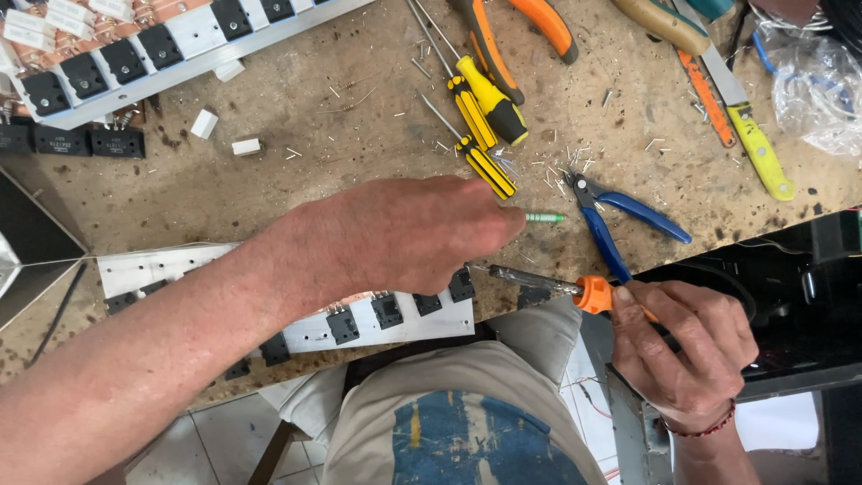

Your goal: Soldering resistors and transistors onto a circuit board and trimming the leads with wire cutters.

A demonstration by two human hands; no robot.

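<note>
green part [544, 217] sits pinched at our left hand's [409, 235] fingertips, just above the heatsink bar [296, 328] on the table [296, 153]. our right hand [687, 346], right of the bar, is clenched on the soldering iron [561, 287]. black transistors already line the bar; this part is not yet soldered on.

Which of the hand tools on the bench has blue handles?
The small cutters beside the left hand's fingertips; the bigger pliers further up have orange handles.
</note>
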